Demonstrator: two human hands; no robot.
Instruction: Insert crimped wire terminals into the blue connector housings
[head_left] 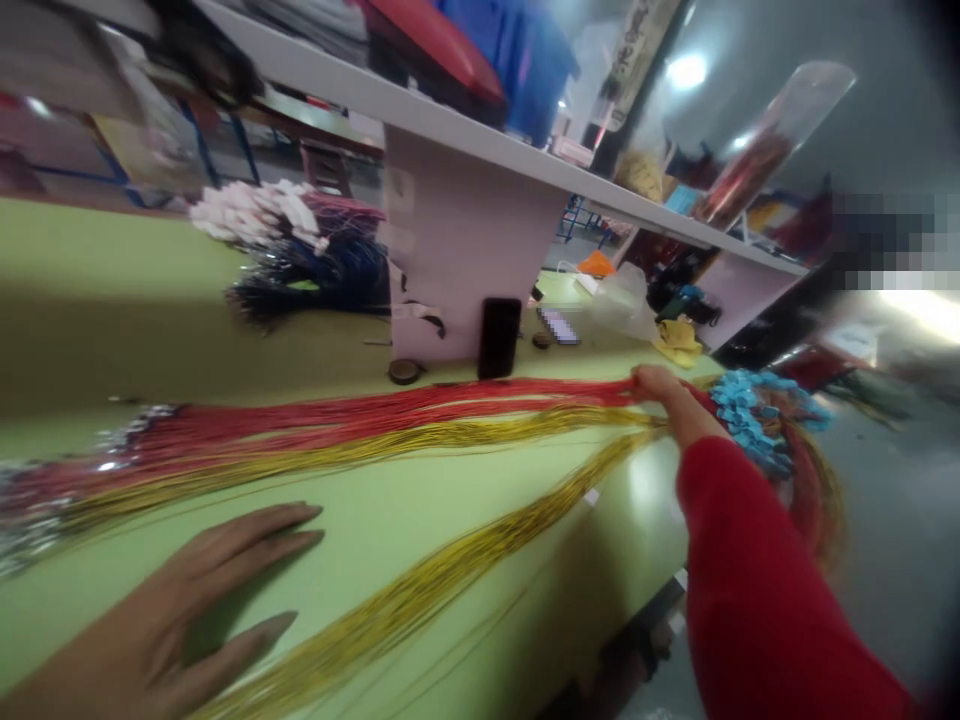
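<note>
My right hand [661, 388], at the end of a red sleeve, is closed around a bundle of red wires [420, 408] near their right end. Alongside the red ones runs a strand of yellow wires [405, 434], and a second yellow wire bundle [465, 550] slants down toward the lower left. Light blue connectors [757, 410] cluster just beyond my right hand, with wires hanging down past them. Small silvery tips [135, 435] end the wires at the far left. Over the green table, my left hand [187, 590] is open, fingers apart, beside the lower yellow bundle and holding nothing.
A black phone [500, 338] leans against the pink panel [472, 230] under the shelf [450, 135]. Rolls of dark tape [405, 372] lie nearby. Dark wire bundles with white connectors [259, 215] rest behind. A yellow cloth [679, 342] and clear plastic bag [624, 300] sit back right.
</note>
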